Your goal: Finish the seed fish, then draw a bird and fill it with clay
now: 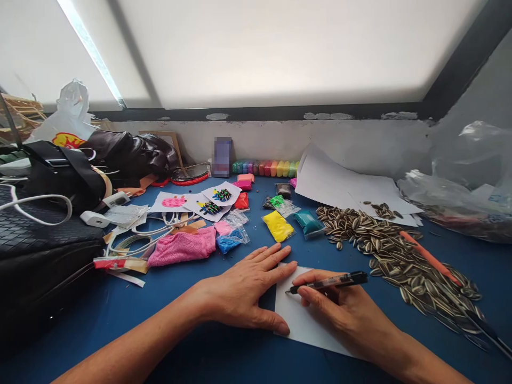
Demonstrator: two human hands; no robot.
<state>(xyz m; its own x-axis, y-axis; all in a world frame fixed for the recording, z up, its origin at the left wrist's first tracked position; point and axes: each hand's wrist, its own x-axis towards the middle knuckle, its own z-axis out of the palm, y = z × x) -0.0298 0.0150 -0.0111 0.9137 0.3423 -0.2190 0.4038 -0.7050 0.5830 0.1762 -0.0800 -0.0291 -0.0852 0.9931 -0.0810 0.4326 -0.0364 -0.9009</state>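
A sheet of white paper lies on the blue table in front of me. My left hand rests flat with fingers spread, its thumb and fingertips along the paper's left edge. In my right hand is a black pen, pinched between thumb and fingers, its tip at the upper left part of the sheet. No clear marks show on the paper. Just beyond the hands lie a yellow clay packet and a teal packet.
Striped sunflower seeds spread at right, with an orange stick-like tool across them. Left are a pink cloth, white cables, decorated paper pieces and a black bag. Loose white sheets and a row of coloured clay packets stand behind.
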